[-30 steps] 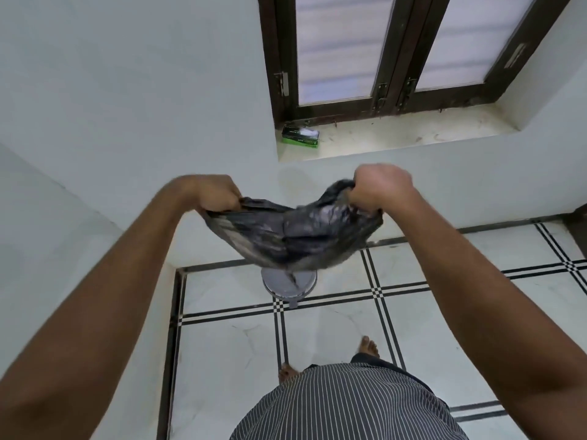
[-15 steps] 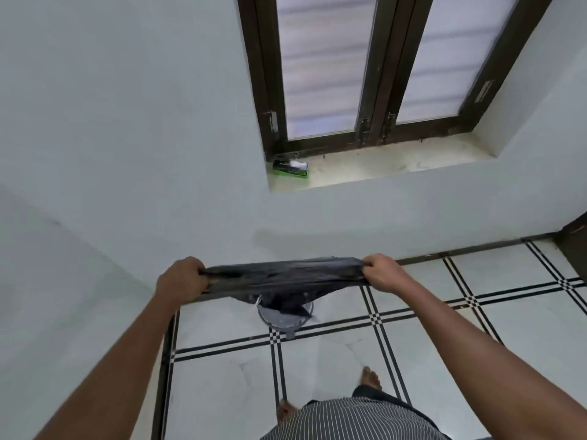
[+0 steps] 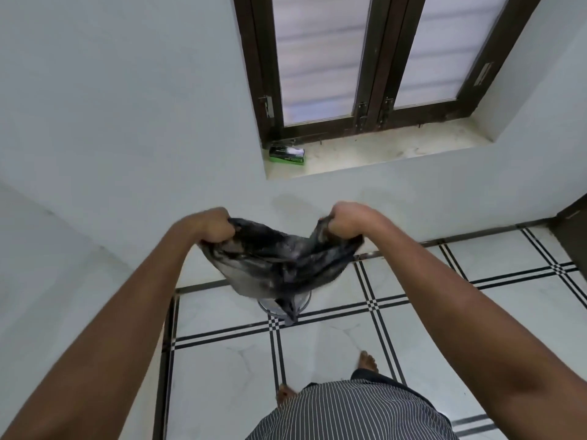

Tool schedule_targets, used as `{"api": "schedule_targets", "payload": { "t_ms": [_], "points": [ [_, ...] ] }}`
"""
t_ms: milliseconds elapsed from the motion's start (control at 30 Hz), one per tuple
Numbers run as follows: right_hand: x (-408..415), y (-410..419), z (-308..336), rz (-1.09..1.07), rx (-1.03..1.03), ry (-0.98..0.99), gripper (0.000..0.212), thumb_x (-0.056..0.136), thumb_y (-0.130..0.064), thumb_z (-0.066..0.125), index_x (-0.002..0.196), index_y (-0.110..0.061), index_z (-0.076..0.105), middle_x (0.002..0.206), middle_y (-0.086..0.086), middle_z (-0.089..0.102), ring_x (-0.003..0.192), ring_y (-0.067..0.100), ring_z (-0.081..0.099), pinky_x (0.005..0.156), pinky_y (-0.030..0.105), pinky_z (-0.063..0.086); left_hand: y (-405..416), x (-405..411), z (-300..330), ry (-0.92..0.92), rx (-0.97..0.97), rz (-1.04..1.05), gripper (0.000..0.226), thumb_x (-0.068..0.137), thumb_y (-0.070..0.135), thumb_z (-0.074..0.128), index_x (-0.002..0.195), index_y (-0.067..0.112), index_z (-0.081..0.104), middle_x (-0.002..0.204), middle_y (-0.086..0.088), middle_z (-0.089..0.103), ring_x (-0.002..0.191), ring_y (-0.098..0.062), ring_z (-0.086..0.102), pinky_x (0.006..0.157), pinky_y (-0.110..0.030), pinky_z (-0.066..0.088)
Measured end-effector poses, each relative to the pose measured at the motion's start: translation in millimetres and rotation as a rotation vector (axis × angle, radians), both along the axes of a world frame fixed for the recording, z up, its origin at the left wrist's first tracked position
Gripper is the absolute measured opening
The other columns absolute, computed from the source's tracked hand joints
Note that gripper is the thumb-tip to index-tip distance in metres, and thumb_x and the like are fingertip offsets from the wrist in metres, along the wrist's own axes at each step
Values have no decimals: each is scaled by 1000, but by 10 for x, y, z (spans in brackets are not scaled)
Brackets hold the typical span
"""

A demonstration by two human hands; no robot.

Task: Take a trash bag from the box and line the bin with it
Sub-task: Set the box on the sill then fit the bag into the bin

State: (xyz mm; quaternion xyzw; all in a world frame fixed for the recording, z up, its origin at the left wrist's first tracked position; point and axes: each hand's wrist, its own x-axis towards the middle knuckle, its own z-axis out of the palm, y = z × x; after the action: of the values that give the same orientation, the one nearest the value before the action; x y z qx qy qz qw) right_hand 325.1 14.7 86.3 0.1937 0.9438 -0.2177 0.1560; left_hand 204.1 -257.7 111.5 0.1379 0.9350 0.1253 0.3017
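A black trash bag (image 3: 279, 265) hangs between my two fists at chest height, billowed and crumpled. My left hand (image 3: 214, 225) grips its left edge. My right hand (image 3: 347, 219) grips its right edge. Directly below the bag, a small grey bin (image 3: 303, 304) stands on the floor by the wall; the bag hides most of it. The green and black bag box (image 3: 286, 154) lies on the left end of the window sill, apart from both hands.
A white wall runs ahead and to the left, meeting in a corner. The window sill (image 3: 397, 154) sits under a dark-framed window (image 3: 371, 65). White floor tiles with black lines lie below. My bare feet (image 3: 367, 360) stand behind the bin. A dark door edge (image 3: 571, 236) is at right.
My hands rose and came closer together; the bag, stretched flat and taut half a second ago, now sags and billows between them. The view tilted slightly down.
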Motion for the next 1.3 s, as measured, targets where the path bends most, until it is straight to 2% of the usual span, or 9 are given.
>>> {"api": "schedule_targets", "payload": {
  "t_ms": [167, 233, 367, 533, 700, 900, 1067, 1167, 1300],
  "points": [
    [97, 58, 216, -231, 121, 1362, 34, 110, -13, 55, 143, -16, 60, 85, 6, 72, 68, 18, 58, 60, 30, 44, 17, 188, 217, 1182, 564, 265, 56, 91, 21, 67, 145, 27, 56, 103, -8, 78, 88, -33, 70, 73, -43, 54],
    [191, 111, -101, -27, 146, 971, 37, 107, -15, 55, 142, -24, 63, 94, 9, 77, 75, 24, 66, 65, 32, 45, -79, 255, -153, 1038, 383, -49, 51, 93, 33, 70, 143, 36, 57, 99, -8, 78, 85, -35, 72, 70, -44, 59],
    [438, 298, -815, 82, -19, -218, 28, 108, -22, 53, 122, -11, 75, 126, 17, 76, 114, 36, 70, 84, 34, 49, -487, 165, -1051, -44, -181, -53, 49, 94, 58, 54, 94, 12, 70, 92, -17, 73, 78, -29, 66, 73, -33, 52],
    [353, 342, -717, -204, -325, 98, 16, 101, -14, 58, 104, -21, 73, 110, 2, 74, 117, 31, 70, 83, 33, 46, -593, 53, -1009, 68, 223, 401, 27, 88, 19, 53, 97, 3, 74, 90, -16, 74, 87, -36, 72, 72, -38, 55],
    [33, 77, -303, 20, -326, -141, 29, 103, -38, 72, 117, -14, 81, 114, 6, 81, 109, 33, 77, 93, 38, 61, -253, -37, -419, -85, 129, 79, 23, 97, 29, 67, 103, 10, 78, 103, -15, 78, 94, -32, 74, 79, -40, 59],
    [-96, -187, 196, -301, 208, 1417, 43, 98, -2, 60, 139, -15, 63, 92, 8, 70, 80, 22, 56, 80, 35, 46, -50, 189, 73, 1203, 702, 158, 57, 77, 9, 55, 133, 10, 67, 79, -8, 71, 62, -32, 62, 59, -33, 43],
    [160, -114, -854, 97, 57, -53, 33, 104, -18, 53, 132, -13, 70, 118, 22, 75, 109, 44, 72, 89, 47, 61, -490, 115, -1185, 176, -23, -177, 35, 93, 36, 52, 95, 6, 70, 98, -17, 77, 93, -42, 74, 74, -39, 58],
    [248, -44, -1122, -75, -144, -31, 28, 100, -10, 51, 114, -9, 75, 121, 18, 76, 117, 40, 69, 92, 40, 55, -598, 66, -1386, -76, 187, 42, 29, 88, 12, 52, 96, 2, 79, 101, -13, 78, 104, -38, 73, 80, -37, 55],
    [57, -108, -916, -440, -282, 341, 26, 109, -17, 51, 114, -11, 75, 114, 16, 77, 112, 38, 71, 83, 34, 47, -364, -11, -1053, 223, 431, 278, 27, 93, 7, 50, 99, 15, 75, 105, -11, 77, 107, -36, 71, 73, -29, 44]
  ]
}}
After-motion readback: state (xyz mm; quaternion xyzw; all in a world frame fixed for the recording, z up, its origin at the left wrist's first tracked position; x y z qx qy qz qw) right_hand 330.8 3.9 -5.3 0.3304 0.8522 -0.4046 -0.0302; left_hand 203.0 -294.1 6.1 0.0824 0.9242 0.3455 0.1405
